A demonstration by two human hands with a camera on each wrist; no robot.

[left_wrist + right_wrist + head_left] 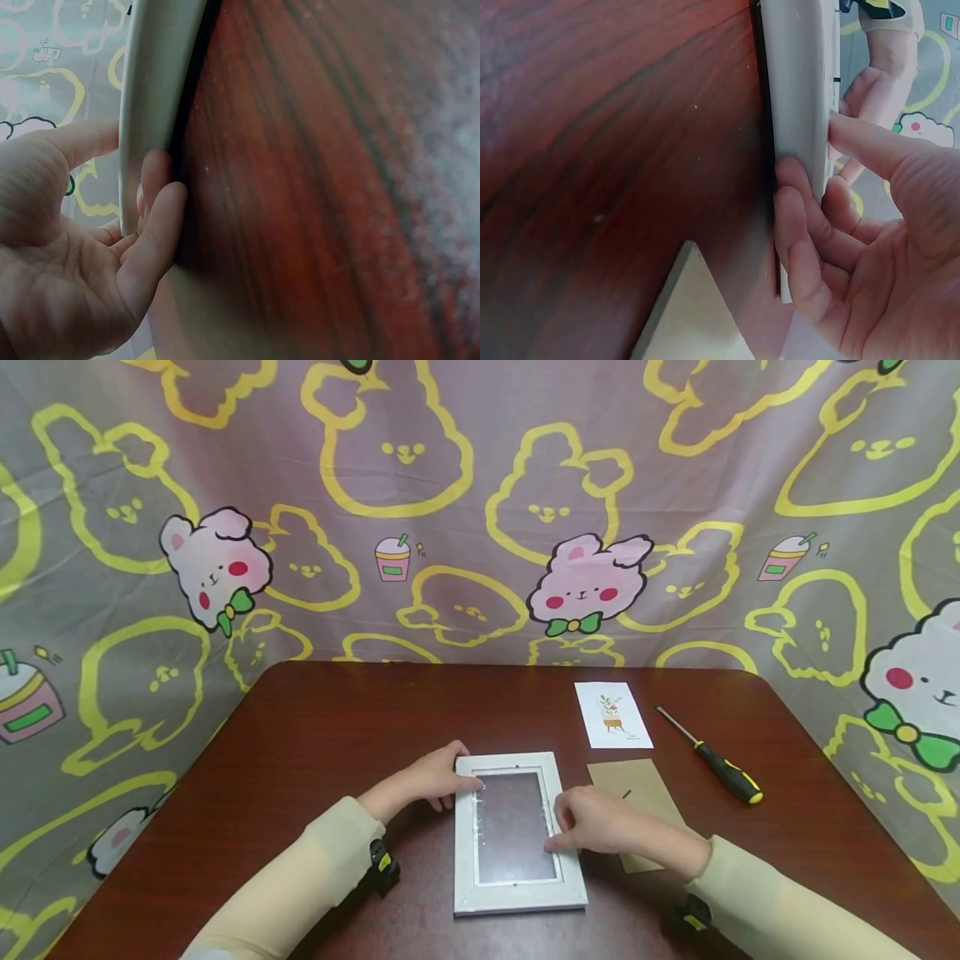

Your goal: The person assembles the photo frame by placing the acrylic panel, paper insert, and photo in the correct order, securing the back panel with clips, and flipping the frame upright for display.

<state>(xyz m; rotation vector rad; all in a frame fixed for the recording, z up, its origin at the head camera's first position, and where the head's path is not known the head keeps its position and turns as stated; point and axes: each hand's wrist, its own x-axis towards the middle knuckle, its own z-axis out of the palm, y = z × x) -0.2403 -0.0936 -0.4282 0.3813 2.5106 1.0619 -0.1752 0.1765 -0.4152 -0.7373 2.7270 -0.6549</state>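
Observation:
A white picture frame [466, 852] lies flat on the table, its inner side up, with a clear pane [514, 827] in the opening. At its upper left corner my left hand [438, 777] grips the edge, thumb over the top face and fingers along the outer side. My right hand [600, 818] holds the right edge, its thumb reaching to the pane's border. In the right wrist view, the fingers of that hand curl against the side of the frame [799, 82]. From the left wrist, fingertips show at the frame's outer side [154, 82], low by the tabletop.
A brown backing board [647, 777] lies right of the frame, partly under my right forearm. Behind it is a white card [615, 717] with a plant drawing. Farther right lies a black and yellow screwdriver [727, 772]. A patterned curtain [480, 552] hangs behind the dark wooden table [337, 718].

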